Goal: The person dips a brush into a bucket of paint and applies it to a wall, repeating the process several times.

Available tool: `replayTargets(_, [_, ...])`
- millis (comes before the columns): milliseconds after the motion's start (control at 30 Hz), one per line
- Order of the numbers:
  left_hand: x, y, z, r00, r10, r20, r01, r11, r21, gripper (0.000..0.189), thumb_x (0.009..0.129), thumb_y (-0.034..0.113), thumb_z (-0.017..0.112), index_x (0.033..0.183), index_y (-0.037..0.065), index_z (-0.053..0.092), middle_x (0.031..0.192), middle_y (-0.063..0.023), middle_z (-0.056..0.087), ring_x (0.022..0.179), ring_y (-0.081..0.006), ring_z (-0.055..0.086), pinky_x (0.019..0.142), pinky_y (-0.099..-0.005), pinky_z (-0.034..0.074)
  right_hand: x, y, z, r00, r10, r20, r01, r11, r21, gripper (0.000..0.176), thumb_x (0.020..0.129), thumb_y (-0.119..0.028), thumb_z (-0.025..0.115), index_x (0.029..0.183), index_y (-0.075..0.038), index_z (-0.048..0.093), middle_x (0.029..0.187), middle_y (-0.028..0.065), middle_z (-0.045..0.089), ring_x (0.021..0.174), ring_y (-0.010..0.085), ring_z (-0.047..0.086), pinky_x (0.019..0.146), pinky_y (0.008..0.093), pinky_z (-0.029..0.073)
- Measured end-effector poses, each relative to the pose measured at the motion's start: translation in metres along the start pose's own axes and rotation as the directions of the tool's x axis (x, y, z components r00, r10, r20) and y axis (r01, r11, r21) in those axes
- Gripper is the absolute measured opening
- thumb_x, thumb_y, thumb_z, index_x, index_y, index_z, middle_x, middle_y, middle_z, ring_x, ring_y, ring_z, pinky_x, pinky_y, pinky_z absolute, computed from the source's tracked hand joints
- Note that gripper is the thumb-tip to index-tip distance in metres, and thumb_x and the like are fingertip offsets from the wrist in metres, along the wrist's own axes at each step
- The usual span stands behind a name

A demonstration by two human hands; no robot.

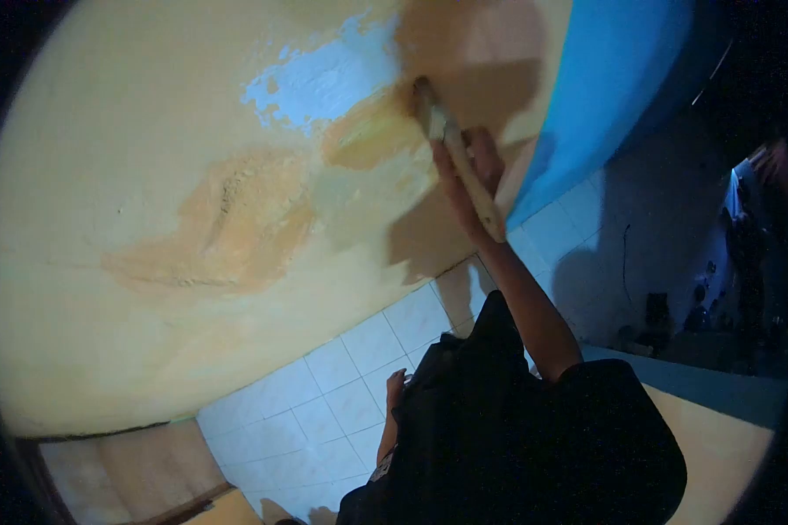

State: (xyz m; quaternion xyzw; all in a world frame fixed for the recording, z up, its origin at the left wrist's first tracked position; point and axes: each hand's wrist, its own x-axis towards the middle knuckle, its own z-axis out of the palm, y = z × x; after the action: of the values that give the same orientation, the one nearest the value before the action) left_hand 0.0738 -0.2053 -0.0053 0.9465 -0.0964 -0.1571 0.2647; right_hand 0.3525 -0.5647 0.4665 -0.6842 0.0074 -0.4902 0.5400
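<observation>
A paintbrush (479, 194) with a pale wooden handle is gripped in my right hand (464, 171), its fingers closed round it near the ferrule. Its dark bristles point up and overlap a patch of orange-tan paint on the cream wall (193, 96). To the left of the bristles are a white patch (333, 79) and a yellowish smear (368, 136). My left hand (396, 385) hangs low over the floor beside my dark shirt. Its fingers look curled, and a small pale thing shows at them; what it is I cannot tell.
A rough orange-brown patch (236, 219) with crumbly spots marks the wall on the left. Blue paint (617, 79) covers the wall at the right. White tiles (350, 407) form the floor below. A brown wooden panel (136, 468) is at the lower left. Dark clutter (674, 315) lies at the far right.
</observation>
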Motion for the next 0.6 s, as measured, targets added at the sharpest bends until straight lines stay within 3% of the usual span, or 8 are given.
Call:
replayTargets(67, [-0.009,0.019,-0.014,1.0,0.015,-0.02,-0.015,0.999,-0.035,0.033,0.073,0.005,0.061,0.106,0.001,0.057,0.096,-0.0176,0.062,0.083,-0.0327,0.062,0.069,-0.0387,0.051,-0.028,0.027,0.001,0.993,0.076,0.092,-0.077,0.997,-0.003,0.015,0.077,-0.006,0.064,0.08,-0.003,0.05,0.071,0.0091,0.052,0.061,0.0171,0.051,0.053,0.0303,0.042])
replayTargets(167, [0.006,0.022,-0.012,0.996,0.03,-0.081,-0.034,0.998,-0.048,0.03,0.077,0.013,0.062,0.104,0.001,0.058,0.094,-0.0179,0.063,0.085,-0.0354,0.06,0.073,-0.0422,0.049,-0.024,0.018,-0.009,0.996,0.081,0.045,-0.081,0.997,0.013,0.015,0.077,-0.005,0.064,0.079,-0.003,0.049,0.071,0.0084,0.05,0.059,0.0172,0.05,0.051,0.0287,0.041])
replayTargets(267, [0.0,0.021,-0.018,0.997,0.062,0.047,-0.06,0.998,-0.034,0.029,0.082,0.019,0.057,0.105,0.001,0.058,0.099,-0.0183,0.062,0.092,-0.0344,0.058,0.076,-0.0423,0.047,0.009,-0.011,-0.015,0.997,0.073,-0.033,-0.068,0.991,0.117,0.02,0.078,-0.01,0.066,0.075,-0.004,0.047,0.068,0.0035,0.046,0.06,0.0105,0.043,0.052,0.026,0.036])
replayTargets(400, [0.009,0.02,-0.019,0.986,0.035,0.163,-0.046,0.997,0.061,0.028,0.083,0.018,0.055,0.105,0.001,0.057,0.102,-0.0186,0.061,0.095,-0.0338,0.057,0.078,-0.0417,0.047,0.02,-0.007,-0.008,0.995,0.051,-0.089,-0.042,0.995,0.096,0.018,0.078,-0.009,0.065,0.076,-0.004,0.048,0.067,0.0032,0.045,0.059,0.0102,0.043,0.052,0.0257,0.036])
replayTargets(467, [0.01,0.038,-0.032,0.978,-0.057,0.199,0.042,0.996,0.077,0.028,0.084,0.018,0.054,0.106,0.002,0.057,0.102,-0.0174,0.061,0.095,-0.0335,0.057,0.079,-0.0417,0.047,0.0,0.022,0.001,0.995,-0.103,-0.007,0.103,0.993,0.059,0.017,0.077,-0.007,0.065,0.077,-0.004,0.049,0.066,0.0035,0.045,0.059,0.0095,0.045,0.051,0.0253,0.037])
replayTargets(500, [0.007,0.03,-0.025,0.978,-0.055,0.202,0.039,0.996,0.081,0.028,0.084,0.018,0.054,0.106,0.002,0.057,0.102,-0.0174,0.061,0.095,-0.0335,0.057,0.079,-0.0417,0.047,-0.008,0.026,0.0,0.995,-0.101,-0.012,0.102,0.993,0.056,0.017,0.077,-0.007,0.065,0.077,-0.004,0.049,0.066,0.0035,0.045,0.059,0.0095,0.045,0.051,0.0253,0.037])
replayTargets(567, [0.009,0.015,-0.014,0.995,0.033,0.091,-0.032,0.999,-0.012,0.029,0.085,0.02,0.054,0.108,0.002,0.056,0.103,-0.0167,0.061,0.097,-0.0331,0.057,0.081,-0.0418,0.047,-0.02,0.031,-0.003,0.995,0.085,0.045,-0.089,0.991,0.104,0.016,0.077,-0.007,0.065,0.078,-0.004,0.049,0.066,0.0041,0.046,0.057,0.0102,0.045,0.051,0.0255,0.037])
replayTargets(600, [0.014,0.021,-0.019,0.995,0.033,0.09,-0.032,0.999,-0.009,0.029,0.085,0.02,0.054,0.108,0.002,0.056,0.103,-0.0167,0.061,0.097,-0.0331,0.057,0.081,-0.0418,0.047,-0.01,0.021,-0.005,0.995,0.085,0.043,-0.089,0.99,0.107,0.016,0.077,-0.007,0.065,0.078,-0.004,0.049,0.066,0.0041,0.046,0.057,0.0102,0.045,0.051,0.0255,0.037])
